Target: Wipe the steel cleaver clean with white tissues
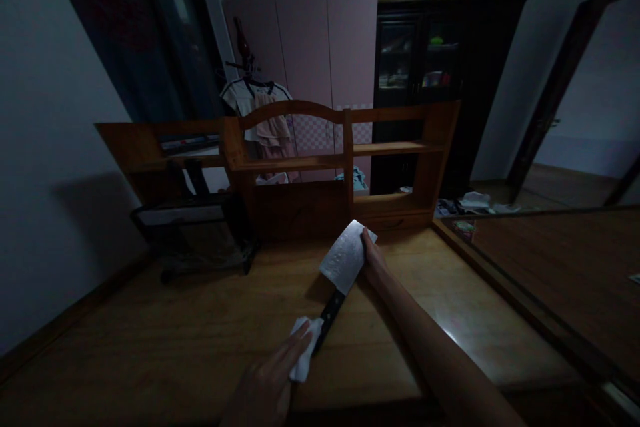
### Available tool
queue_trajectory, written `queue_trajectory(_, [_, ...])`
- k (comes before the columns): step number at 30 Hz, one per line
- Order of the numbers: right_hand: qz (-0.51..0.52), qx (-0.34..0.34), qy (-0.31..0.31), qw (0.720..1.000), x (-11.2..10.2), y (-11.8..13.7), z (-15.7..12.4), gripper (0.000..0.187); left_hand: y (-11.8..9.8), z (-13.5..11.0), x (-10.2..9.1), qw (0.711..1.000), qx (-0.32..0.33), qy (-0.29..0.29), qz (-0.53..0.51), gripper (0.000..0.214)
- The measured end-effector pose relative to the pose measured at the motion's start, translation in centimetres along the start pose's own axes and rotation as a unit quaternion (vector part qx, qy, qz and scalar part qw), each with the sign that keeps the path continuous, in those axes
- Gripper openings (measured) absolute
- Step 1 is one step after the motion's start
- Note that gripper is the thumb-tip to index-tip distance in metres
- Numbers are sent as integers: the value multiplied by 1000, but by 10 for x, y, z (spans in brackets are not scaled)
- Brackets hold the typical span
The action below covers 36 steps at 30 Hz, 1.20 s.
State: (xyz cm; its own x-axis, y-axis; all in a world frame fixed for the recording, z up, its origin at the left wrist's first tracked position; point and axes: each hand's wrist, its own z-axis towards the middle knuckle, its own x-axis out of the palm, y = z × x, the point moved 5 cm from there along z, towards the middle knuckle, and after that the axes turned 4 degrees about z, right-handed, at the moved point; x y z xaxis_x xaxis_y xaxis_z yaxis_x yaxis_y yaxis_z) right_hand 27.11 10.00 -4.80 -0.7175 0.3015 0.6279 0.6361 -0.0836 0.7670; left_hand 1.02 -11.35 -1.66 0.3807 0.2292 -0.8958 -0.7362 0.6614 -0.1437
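A cleaver [344, 259] with a broad metal blade and a black riveted handle is held tilted above the wooden desk [210, 333]. My right hand [373, 260] grips the blade near its far right corner, fingers closed on its edge. Close to the handle's lower end, my left hand [280, 367] holds a crumpled white tissue [306, 353] under its fingers. The tissue lies against or right beside the handle; exact contact is hard to make out. Small spots or droplets show on the blade.
A wooden shelf unit [347, 147] rises along the desk's far edge. At the left stands a dark-framed rack or appliance [195, 233]. Behind are a pink wardrobe [305, 53], a black cabinet [445, 80] and hanging clothes [260, 107]. A raised wooden edge borders the right side.
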Motion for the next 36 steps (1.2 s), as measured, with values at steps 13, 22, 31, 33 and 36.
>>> queue_trajectory(13, [9,15,-5,1000,0,-1,-3,41,-45,65,-8,997,-11,-66,38,40])
queue_trajectory(22, [4,22,-13,1000,-1,0,-2,43,-51,56,16,998,26,-45,44,41])
queue_trajectory(31, [-2,15,-10,1000,-4,-2,-1,42,-40,9,21,991,45,-33,119,83])
queue_trajectory(33, [-2,10,-8,1000,-4,-2,-1,41,-41,2,16,989,51,-44,130,82])
queue_trajectory(36, [-1,5,-7,1000,-3,-1,-2,40,-39,-1,8,985,28,-78,151,74])
